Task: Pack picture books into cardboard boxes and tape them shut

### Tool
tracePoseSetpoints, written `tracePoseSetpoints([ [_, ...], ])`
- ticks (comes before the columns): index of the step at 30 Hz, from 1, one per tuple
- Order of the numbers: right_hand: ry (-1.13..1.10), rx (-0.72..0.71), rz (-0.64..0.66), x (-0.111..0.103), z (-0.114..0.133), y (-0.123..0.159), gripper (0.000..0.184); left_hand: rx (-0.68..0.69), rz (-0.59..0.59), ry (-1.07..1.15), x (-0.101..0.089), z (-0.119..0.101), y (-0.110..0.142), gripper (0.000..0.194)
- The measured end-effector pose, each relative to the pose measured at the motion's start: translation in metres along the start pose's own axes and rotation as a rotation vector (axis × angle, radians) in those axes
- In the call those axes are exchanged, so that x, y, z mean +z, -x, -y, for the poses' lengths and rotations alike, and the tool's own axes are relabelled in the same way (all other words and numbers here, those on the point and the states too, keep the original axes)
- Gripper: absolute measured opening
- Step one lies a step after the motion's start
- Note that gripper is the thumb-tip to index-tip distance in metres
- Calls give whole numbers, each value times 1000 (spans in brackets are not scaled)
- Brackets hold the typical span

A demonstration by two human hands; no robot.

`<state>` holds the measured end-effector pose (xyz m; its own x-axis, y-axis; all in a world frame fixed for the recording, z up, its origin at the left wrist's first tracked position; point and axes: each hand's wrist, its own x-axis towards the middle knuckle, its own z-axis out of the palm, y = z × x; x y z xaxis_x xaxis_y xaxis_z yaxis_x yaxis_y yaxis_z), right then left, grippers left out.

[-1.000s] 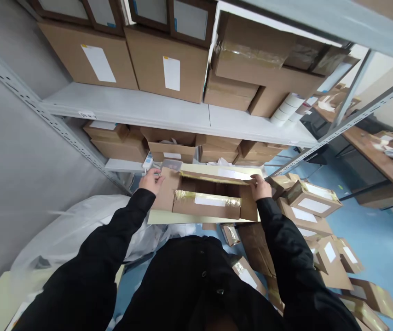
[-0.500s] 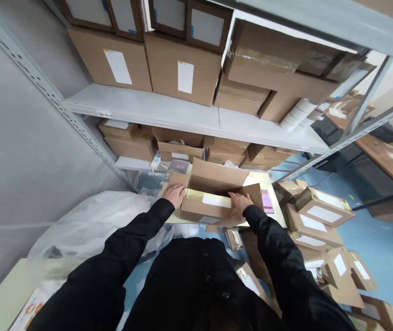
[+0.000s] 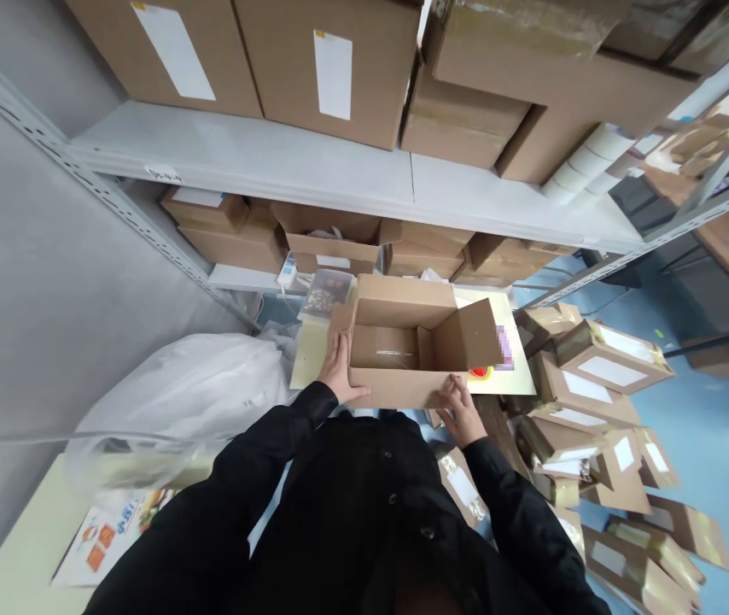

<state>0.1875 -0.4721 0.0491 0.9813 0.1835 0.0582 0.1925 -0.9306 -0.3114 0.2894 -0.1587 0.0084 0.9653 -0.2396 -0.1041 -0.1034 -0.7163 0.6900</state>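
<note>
An open cardboard box sits on the pale yellow table, its flaps spread and its inside bare apart from a line of light on the bottom. My left hand grips the left front corner, fingers along the left flap and thumb on the front flap. At the right end of the front flap, my right hand pinches the cardboard edge with bent fingers. The right flap stands out to the side, beside a purple printed item that is partly blurred.
Behind the table runs a grey metal shelf stacked with cartons. A clear plastic tub stands at the table's back left. Several taped parcels are piled on the right. A white plastic bag bulges at the left.
The box has turned and tilted so its inside now shows, and its front flap lies outward. My right hand has shifted down and outward to the flap's edge. The view has tipped lower.
</note>
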Motion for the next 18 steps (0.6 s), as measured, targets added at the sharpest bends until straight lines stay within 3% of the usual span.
tracePoseSetpoints([
  [3, 23, -64, -78, -2, 5, -23, 33, 21, -83, 123, 20, 6, 2, 133],
  [5, 63, -115, -50, -10, 28, -52, 50, 37, -104, 201, 26, 6, 1, 131],
  [9, 95, -367, 291, -10, 95, -121, 98, 94, -123, 360, 31, 2, 0, 124],
  [12, 131, -439, 513, 10, 125, -152, 113, 115, -146, 482, 25, 6, 2, 102],
  [14, 105, -444, 600, 23, 128, -160, 108, 2, -167, 574, 15, 16, 0, 78],
  [18, 4, -444, 649, 32, 119, -164, 95, -432, -284, 579, -17, 47, -27, 36],
])
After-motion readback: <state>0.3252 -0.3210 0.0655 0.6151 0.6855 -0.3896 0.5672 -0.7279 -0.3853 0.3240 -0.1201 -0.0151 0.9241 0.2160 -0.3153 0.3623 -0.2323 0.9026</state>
